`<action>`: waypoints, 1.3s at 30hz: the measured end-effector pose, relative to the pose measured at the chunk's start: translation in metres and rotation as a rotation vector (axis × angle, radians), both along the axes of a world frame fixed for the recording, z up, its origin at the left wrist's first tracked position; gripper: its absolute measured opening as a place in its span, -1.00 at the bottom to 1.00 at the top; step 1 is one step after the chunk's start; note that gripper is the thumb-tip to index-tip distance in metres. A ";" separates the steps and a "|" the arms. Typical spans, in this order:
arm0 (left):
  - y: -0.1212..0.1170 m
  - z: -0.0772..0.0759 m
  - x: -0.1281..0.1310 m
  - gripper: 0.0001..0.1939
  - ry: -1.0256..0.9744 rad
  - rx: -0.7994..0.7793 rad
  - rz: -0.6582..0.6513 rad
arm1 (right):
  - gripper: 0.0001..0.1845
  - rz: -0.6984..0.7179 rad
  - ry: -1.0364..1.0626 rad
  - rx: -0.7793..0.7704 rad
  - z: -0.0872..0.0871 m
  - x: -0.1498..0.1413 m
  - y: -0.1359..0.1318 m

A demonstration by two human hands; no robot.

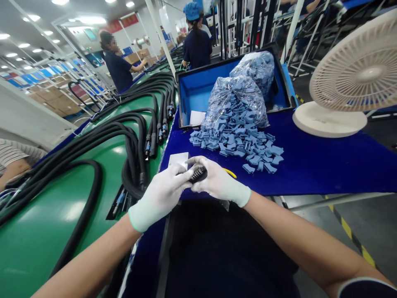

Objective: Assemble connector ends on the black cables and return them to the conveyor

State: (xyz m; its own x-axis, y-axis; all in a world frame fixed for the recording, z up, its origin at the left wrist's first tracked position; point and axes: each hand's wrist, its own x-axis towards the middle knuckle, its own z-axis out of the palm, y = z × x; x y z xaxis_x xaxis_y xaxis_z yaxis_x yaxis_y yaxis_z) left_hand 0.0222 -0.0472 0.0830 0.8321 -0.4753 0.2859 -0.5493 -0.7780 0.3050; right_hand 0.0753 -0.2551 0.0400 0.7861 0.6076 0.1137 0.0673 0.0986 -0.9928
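Observation:
Both my hands wear white gloves and meet over the near edge of the blue table [310,165]. Between them is a small black ribbed part [197,174] with light lines across it; its ends are covered by my fingers. My left hand [166,192] pinches it from the left, thumb on top. My right hand [214,178] wraps round its right side. A white block [178,159] lies just behind my fingers. The tip of a yellow-handled tool [230,173] shows past my right hand. Beyond lies a heap of blue plastic clips [238,132].
Plastic bags of clips [237,93] spill from a blue bin [194,93]. A white fan [330,120] stands at the right. Black hoses [124,128] cover the green conveyor [40,231] on my left. Co-workers [197,43] stand farther back; another person's arm [14,165] shows at far left.

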 end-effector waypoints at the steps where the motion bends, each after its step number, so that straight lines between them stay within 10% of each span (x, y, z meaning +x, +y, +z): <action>1: 0.003 -0.001 0.002 -0.65 -0.007 0.025 -0.033 | -0.23 0.022 0.004 -0.002 0.000 0.001 0.000; 6: 0.009 0.000 0.015 -0.70 0.168 -0.123 -0.097 | -0.22 0.090 0.057 -0.013 -0.002 0.002 -0.005; 12: -0.010 0.011 0.014 -0.06 0.475 -0.333 0.285 | -0.18 0.023 0.048 -0.025 0.000 -0.002 -0.014; 19: -0.010 0.005 0.022 0.05 0.492 -0.376 0.286 | -0.17 -0.018 -0.022 -0.058 -0.001 -0.003 -0.015; 25: -0.016 -0.005 0.033 -0.16 0.512 -0.364 0.257 | -0.26 -0.076 -0.040 -0.036 -0.006 0.000 -0.013; 30: -0.015 -0.018 -0.008 -0.63 0.155 -0.336 0.342 | -0.52 -0.176 0.054 0.030 -0.014 -0.008 -0.015; 34: -0.007 -0.036 -0.042 -0.67 0.440 -0.903 0.510 | -0.48 -0.198 0.194 0.113 -0.023 -0.032 -0.007; 37: 0.003 -0.032 -0.042 -0.67 0.400 -1.417 0.566 | -0.58 0.215 -0.030 -0.081 -0.019 -0.024 0.001; 39: 0.010 -0.020 -0.032 -0.76 0.326 -1.585 0.552 | -0.68 0.160 -0.316 -0.325 -0.010 0.004 0.008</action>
State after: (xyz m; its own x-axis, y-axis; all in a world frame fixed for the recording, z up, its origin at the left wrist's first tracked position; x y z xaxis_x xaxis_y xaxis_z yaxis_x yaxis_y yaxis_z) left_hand -0.0095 -0.0375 0.0631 0.9032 0.4271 -0.0429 -0.1026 0.3120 0.9445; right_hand 0.0791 -0.2471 0.0295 0.6372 0.7619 0.1162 0.3802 -0.1796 -0.9073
